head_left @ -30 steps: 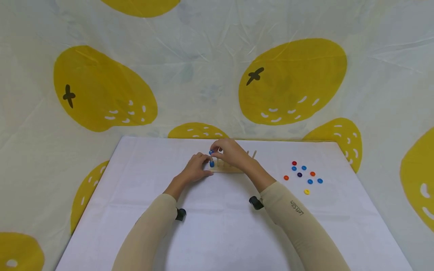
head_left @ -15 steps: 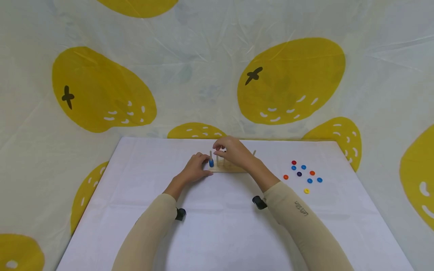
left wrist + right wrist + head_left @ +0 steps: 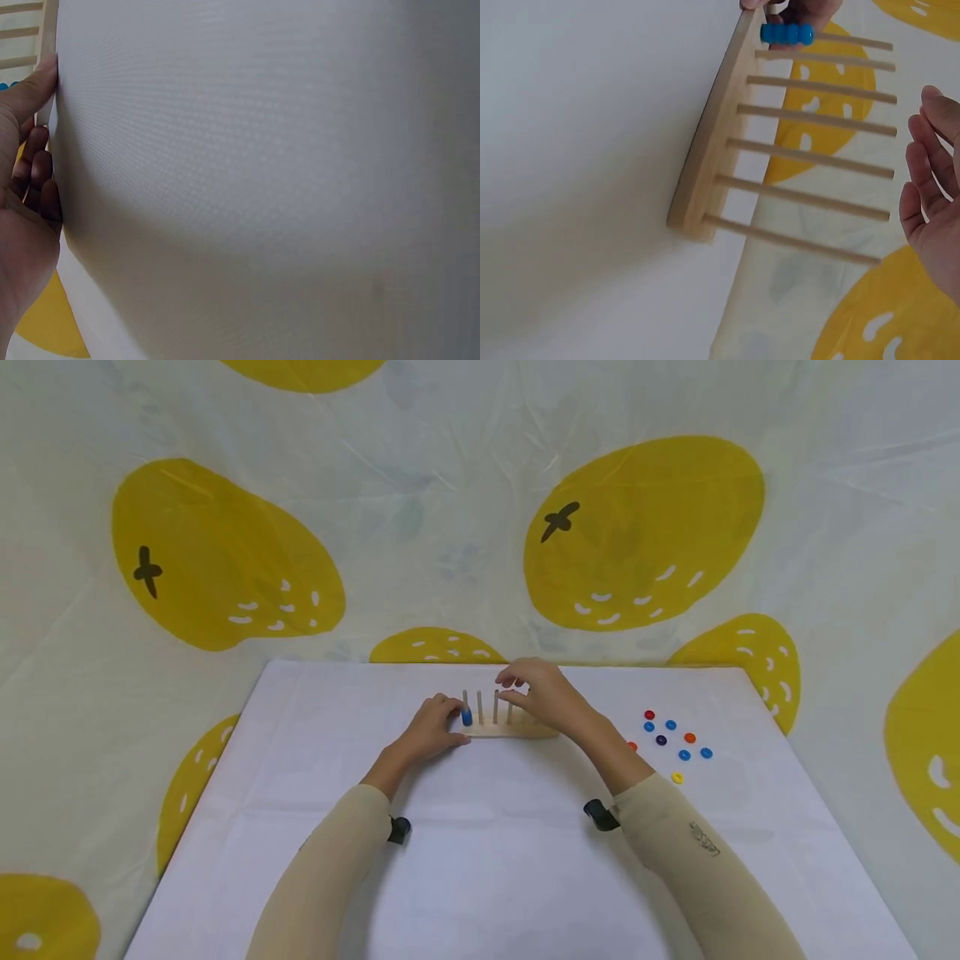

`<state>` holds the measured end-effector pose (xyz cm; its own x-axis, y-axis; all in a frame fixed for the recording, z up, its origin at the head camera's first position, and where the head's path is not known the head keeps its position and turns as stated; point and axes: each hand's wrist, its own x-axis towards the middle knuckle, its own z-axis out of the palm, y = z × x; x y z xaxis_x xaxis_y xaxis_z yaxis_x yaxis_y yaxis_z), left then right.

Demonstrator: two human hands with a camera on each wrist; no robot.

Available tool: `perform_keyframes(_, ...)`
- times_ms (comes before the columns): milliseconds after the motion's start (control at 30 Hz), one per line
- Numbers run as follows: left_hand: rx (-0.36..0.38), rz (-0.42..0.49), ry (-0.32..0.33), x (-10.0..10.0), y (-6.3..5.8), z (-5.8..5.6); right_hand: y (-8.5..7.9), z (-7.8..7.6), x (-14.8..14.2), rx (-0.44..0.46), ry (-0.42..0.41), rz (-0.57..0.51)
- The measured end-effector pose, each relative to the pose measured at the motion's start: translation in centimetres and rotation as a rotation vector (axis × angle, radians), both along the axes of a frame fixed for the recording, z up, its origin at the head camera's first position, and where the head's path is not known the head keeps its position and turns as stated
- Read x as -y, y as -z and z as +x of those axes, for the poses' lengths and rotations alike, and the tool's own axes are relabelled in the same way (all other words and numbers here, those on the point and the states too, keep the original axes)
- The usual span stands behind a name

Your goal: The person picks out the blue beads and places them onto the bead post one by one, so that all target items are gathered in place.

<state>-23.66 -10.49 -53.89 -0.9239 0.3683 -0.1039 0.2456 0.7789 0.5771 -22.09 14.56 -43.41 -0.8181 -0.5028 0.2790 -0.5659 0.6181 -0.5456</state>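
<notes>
A wooden peg rack [image 3: 517, 730] stands near the far edge of the table, with a row of several upright pegs. Its left end is held by my left hand [image 3: 432, 727], thumb at the front of the base. Blue beads [image 3: 787, 34] are stacked low on the leftmost peg; the other pegs [image 3: 810, 154] are bare in the right wrist view. My right hand [image 3: 546, 693] hovers over the rack's right half, fingers loosely bent and nothing between them. In the right wrist view, that same hand [image 3: 939, 180] is apart from the peg tips.
Loose beads lie to the right: a red bead [image 3: 648, 715], a dark purple bead [image 3: 661, 740], a yellow bead [image 3: 677, 777], an orange bead [image 3: 690, 737] and several blue ones. My right forearm partly covers another orange bead [image 3: 632, 746]. A fruit-patterned cloth [image 3: 450, 527] hangs behind the table.
My right hand has let go of a blue bead on the leftmost peg and moved right along the rack. The bead has dropped onto the stack. My left hand stays at the rack's end.
</notes>
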Motion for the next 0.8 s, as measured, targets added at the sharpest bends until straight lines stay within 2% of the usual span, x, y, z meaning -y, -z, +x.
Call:
perform_keyframes(200,-0.014,0.005,0.011,0.0,0.1,0.0,0.3,1.1,-2.9,0.008,0.063,-0.011)
perform_keyframes(500,-0.021,0.017,0.012,-0.1,-0.2,0.1,1.2,2.4,-8.3,-0.042,0.131,0.012)
perform_keyframes(800,-0.007,0.012,0.015,0.0,0.2,-0.1,1.8,4.5,-14.1,0.05,0.203,0.077)
